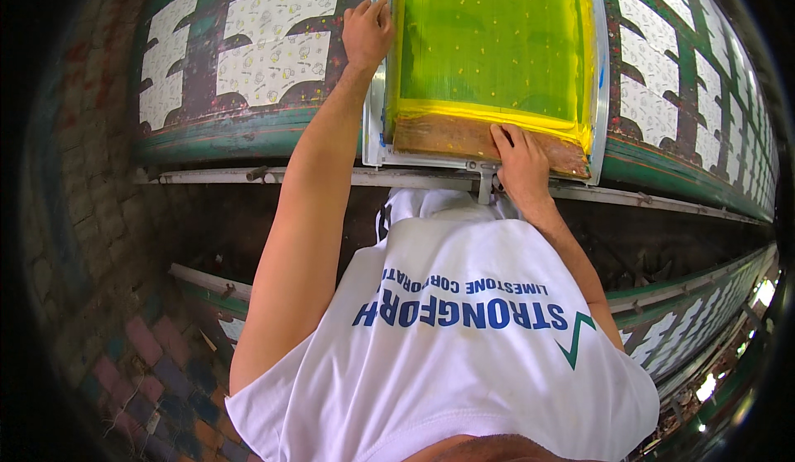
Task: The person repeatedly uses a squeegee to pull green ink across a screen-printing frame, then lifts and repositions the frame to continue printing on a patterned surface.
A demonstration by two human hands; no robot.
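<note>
In front of me a silk-screen frame (602, 64) with pale metal sides lies on the long green printing table (248, 137). Its mesh (497, 40) looks yellow-green, with small light marks showing through. Across the frame's near end rests a wooden squeegee (439, 133), with bright yellow ink along its far edge. The fingers of my right hand (523, 164) are closed over the squeegee's wood, right of its middle. At the frame's left side, my left hand (368, 36) is closed with curled fingers on the edge; its fingertips are partly hidden.
White printed fabric pieces (277, 40) with dark cut-out gaps lie on the table left and right of the frame. A metal rail (331, 178) with a clamp (486, 182) runs along the near edge. Behind me stands another similar table (662, 329); brick paving (157, 363) covers the floor at left.
</note>
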